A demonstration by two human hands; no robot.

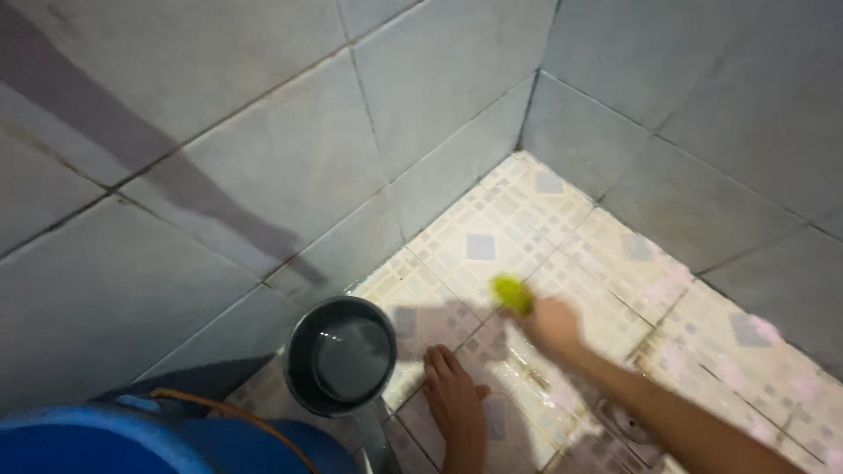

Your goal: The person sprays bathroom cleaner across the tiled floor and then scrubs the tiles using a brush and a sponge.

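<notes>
Right hand: our right hand (551, 325) is closed around a small yellow-green scrubbing pad (512, 293), pressed to the floor; the hand is motion-blurred, so we cannot make out the fingers.
Left hand: our left hand (453, 395) lies flat and open on the tiles, palm down, gripping nothing (it looks like a brace for our weight).
Scrubbing pad: it touches the cream patterned floor tiles with grey squares (492, 233), a little ahead of the left hand and well short of the corner.
Floor: wet and glossy around both hands, with dark grime in the grout lines; a round metal floor drain (628, 423) shows just beside the right forearm.
Bucket: a dark grey round plastic bucket (341, 354) holding water stands just left of the left hand, against the grey tiled wall (263, 167).
Barrel: a blue plastic barrel (132, 439) with an orange hose fills the lower left.
Step in hand: we judge this to be mid-scrub of the floor.
Next move: it likely calls for firm strokes along the stained grout, with the left palm keeping us steady on the slick tiles.
</notes>
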